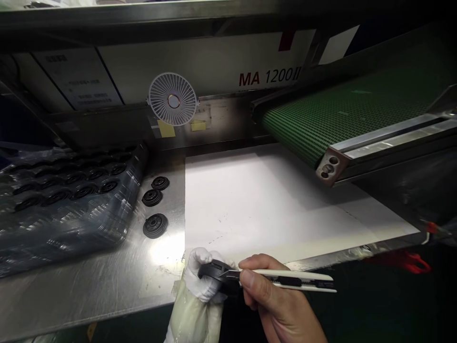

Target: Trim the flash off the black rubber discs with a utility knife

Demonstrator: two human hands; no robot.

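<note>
Knife [298,279] gripped in the bare right hand [276,297] lies along the tabletop's [89,281] front edge, tip pointing left at the black part [213,270] pinched in the gloved left hand [200,281].

My steel bench [107,276] | white sheet [271,205] flat, centre-right | three black discs [154,225] in a row beside it | wrapped tray of discs [64,205] far left
</note>
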